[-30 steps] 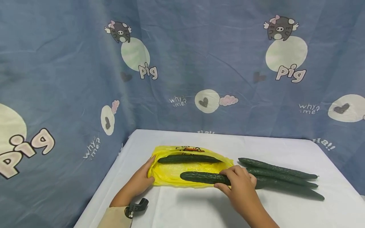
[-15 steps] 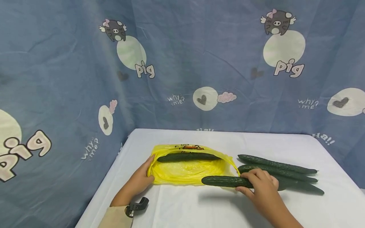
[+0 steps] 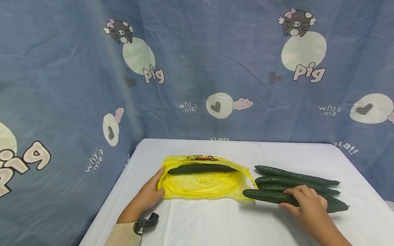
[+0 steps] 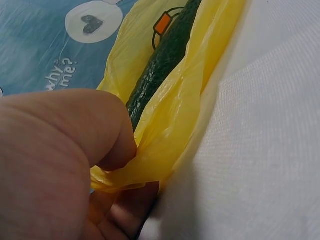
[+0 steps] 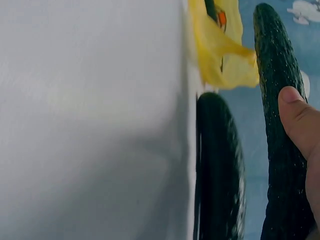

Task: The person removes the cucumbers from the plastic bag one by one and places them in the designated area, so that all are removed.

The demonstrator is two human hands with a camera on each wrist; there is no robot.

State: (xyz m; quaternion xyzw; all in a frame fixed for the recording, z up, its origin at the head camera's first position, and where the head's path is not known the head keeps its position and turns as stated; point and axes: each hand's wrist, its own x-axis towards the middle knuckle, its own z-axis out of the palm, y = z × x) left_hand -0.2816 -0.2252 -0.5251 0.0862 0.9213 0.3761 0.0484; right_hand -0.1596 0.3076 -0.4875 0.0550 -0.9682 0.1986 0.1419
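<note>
A yellow plastic bag lies on its side with its mouth held wide. My left hand pinches the bag's left edge between thumb and fingers, as the left wrist view confirms. Inside the bag, along its back, rests one dark green cucumber. My right hand grips another cucumber around its middle, its tip close to the bag's right edge. In the right wrist view the thumb presses on this cucumber, which is raised above a cucumber lying on the table.
Several cucumbers lie side by side at the right of the white-covered table, partly behind my right hand. A blue cloth with pig prints hangs behind and to the left. A black wrist device sits at my left wrist.
My right hand has moved right with its cucumber, from over the bag's mouth to above the cucumbers on the table. My left hand stays on the bag's edge.
</note>
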